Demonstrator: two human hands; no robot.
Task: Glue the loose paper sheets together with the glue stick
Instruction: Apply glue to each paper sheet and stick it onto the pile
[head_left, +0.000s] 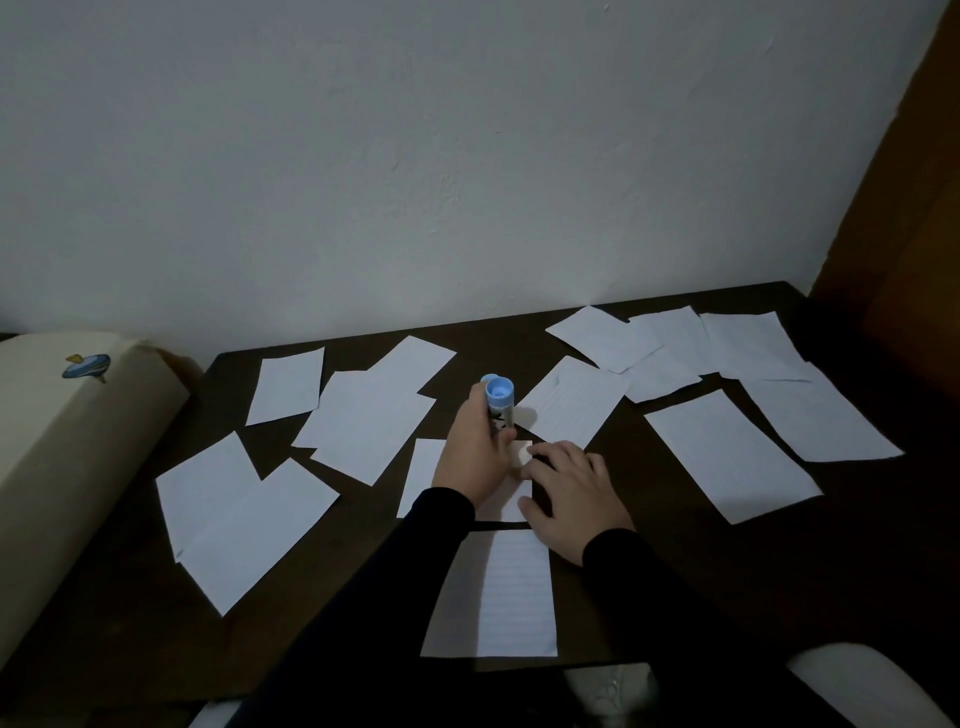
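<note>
While left hand grips glue stick, tip down on centre sheet, right hand lies flat, fingers straight, pinning same sheet. Gluing seems early: many loose sheets scattered across dark surface, apparently unjoined.

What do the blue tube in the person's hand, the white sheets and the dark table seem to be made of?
Glue stick: likely smooth plastic, from its moulded blue end and printed barrel.
Sheets: thin matte paper, faintly ruled, lying flat.
Table: dark brown, probably wood or veneer; the dim light hides any grain.
</note>
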